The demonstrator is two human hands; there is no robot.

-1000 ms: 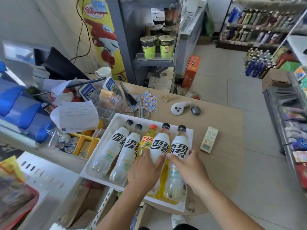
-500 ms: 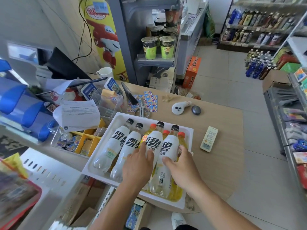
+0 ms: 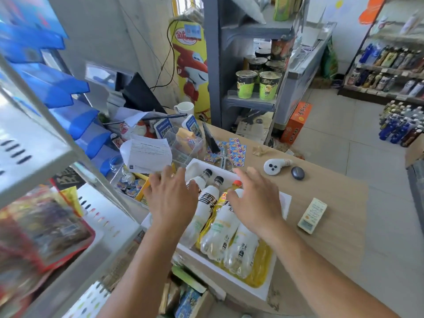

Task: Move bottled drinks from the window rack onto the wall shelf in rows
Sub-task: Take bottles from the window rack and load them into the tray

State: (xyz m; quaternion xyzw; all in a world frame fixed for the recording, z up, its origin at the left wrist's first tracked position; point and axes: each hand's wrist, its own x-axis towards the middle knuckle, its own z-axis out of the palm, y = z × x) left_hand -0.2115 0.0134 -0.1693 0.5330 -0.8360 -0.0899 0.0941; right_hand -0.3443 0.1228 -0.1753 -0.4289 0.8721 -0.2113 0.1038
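Note:
A white tray [image 3: 261, 292] lies on the wooden counter and holds several bottled drinks on their sides. Pale bottles with black caps and black lettering [image 3: 207, 203] lie over yellow bottles [image 3: 259, 258], one with an orange cap [image 3: 236, 184]. My left hand [image 3: 171, 196] hovers over the tray's left side with fingers spread, holding nothing. My right hand [image 3: 254, 200] hovers over the tray's right half, fingers straight and apart, also holding nothing. Both hands hide parts of the bottles beneath them.
A grey metal shelf frame [image 3: 46, 125] stands close at the left. On the counter [image 3: 339, 237] lie a remote control [image 3: 312, 215], a white scanner [image 3: 274, 165], a dark pebble-shaped object [image 3: 297, 173], scissors, stickers and papers. Drink shelves [image 3: 390, 72] line the far right.
Both hands have let go of the pale bottles and lifted off them with fingers spread. The view has tilted up and turned left, so the shelf frame now fills the left.

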